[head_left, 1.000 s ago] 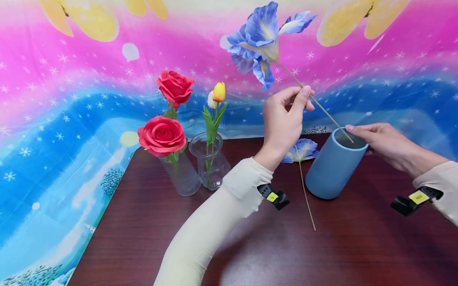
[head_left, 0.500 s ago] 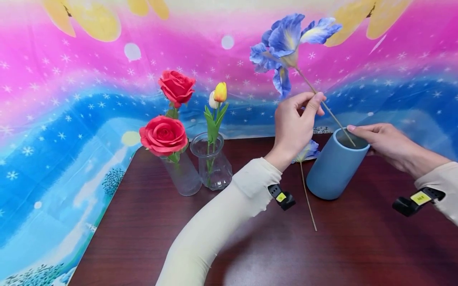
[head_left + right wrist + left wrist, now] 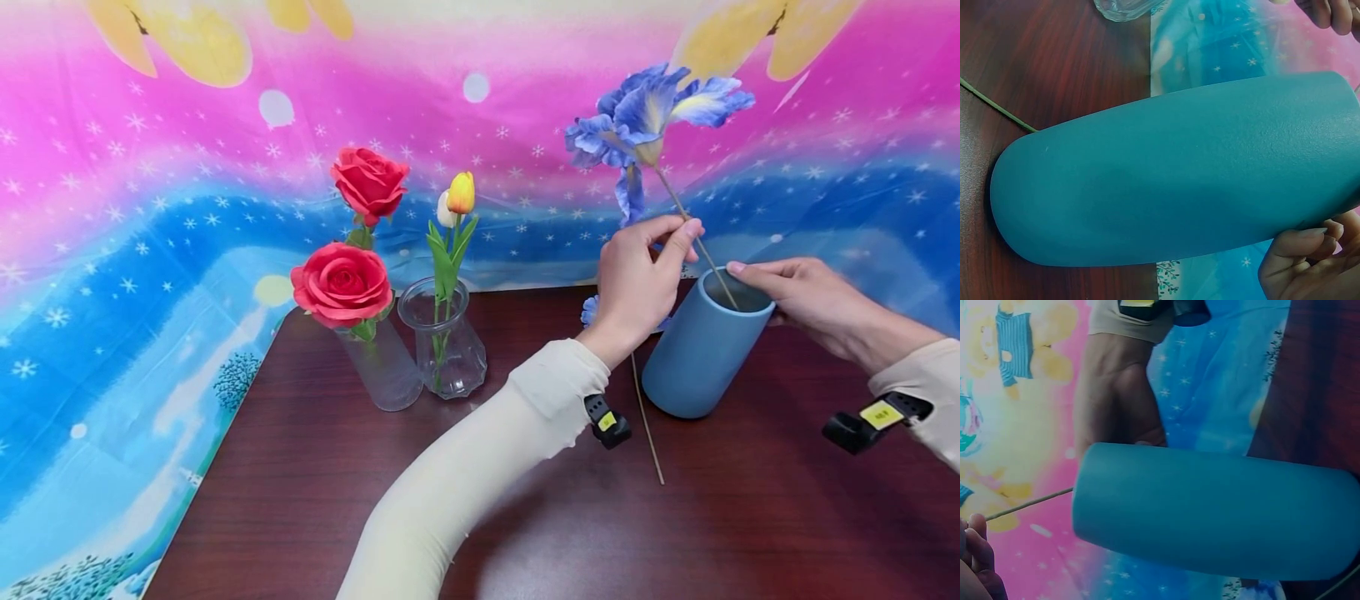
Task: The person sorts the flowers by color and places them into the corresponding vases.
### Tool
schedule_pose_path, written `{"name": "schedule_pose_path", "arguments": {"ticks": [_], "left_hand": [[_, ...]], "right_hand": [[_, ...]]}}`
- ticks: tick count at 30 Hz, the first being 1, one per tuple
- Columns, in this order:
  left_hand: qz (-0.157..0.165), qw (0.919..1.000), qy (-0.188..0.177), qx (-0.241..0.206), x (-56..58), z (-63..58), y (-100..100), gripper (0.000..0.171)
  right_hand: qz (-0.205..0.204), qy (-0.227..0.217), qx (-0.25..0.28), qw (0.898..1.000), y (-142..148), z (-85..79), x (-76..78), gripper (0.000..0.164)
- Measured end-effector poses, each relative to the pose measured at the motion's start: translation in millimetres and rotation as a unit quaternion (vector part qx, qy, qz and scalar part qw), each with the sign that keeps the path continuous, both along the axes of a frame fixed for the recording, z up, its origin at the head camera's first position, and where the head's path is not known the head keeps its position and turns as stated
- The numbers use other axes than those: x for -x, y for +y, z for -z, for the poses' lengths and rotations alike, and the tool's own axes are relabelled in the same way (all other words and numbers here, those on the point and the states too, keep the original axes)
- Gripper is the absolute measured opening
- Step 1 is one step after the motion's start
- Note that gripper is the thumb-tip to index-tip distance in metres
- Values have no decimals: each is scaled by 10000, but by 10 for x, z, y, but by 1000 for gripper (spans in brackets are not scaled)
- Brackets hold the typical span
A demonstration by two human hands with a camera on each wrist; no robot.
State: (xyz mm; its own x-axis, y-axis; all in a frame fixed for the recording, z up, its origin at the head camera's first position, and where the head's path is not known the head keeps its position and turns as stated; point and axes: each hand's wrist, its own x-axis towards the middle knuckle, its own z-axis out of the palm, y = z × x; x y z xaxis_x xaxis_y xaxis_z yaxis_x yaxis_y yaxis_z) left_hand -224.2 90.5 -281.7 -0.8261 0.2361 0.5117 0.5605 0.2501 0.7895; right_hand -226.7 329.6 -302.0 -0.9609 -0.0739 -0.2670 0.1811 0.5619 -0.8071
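Observation:
A blue iris with a thin brown stem is pinched between the thumb and fingers of my left hand. The stem's lower end is inside the mouth of a blue vase, which stands on the table. At the vase's right side, my right hand holds the rim, thumb on the edge. In the right wrist view, curled fingers of the right hand touch the vase wall. A second iris lies on the table behind my left wrist, its stem showing and its bloom mostly hidden.
To the left, a frosted glass vase holds two red roses. Beside it a clear glass vase holds a yellow tulip and a white one. A patterned cloth hangs behind the dark wooden table.
My left hand has moved right and down with the iris, and the stem's end sits slightly deeper in the blue vase. The right hand and the vase have stayed almost still.

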Motion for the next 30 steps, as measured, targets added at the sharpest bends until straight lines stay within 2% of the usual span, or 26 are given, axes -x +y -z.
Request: {"name": "schedule_pose_path", "arguments": {"ticks": [7,13,18,22,26,29,30], "left_hand": [[-134,9995,-102,274,-24,75,96,29],[-308,9975,-24,631,-20,143,162,27],[-290,9957,-23,882,-8,184,204,27],[-225,9936,-59,1106,-6,202,232,26],[-176,9900,-109,1396,-9,230,250,25],[-158,9861,-209,1639,-4,242,260,24],[-144,9848,-226,1714,-2,242,262,24]], "right_hand": [[13,-39,-61,10000,19,20,12,16],[-14,-42,-64,10000,32,25,14,17],[-40,-110,-208,9997,17,4,-4,19],[-66,-183,-343,9992,-4,-30,-18,31],[-116,-221,-411,9988,-11,-48,-25,57],[-149,-218,-431,9987,-4,-54,-29,60],[-151,-215,-427,9987,-1,-55,-30,53]]}}
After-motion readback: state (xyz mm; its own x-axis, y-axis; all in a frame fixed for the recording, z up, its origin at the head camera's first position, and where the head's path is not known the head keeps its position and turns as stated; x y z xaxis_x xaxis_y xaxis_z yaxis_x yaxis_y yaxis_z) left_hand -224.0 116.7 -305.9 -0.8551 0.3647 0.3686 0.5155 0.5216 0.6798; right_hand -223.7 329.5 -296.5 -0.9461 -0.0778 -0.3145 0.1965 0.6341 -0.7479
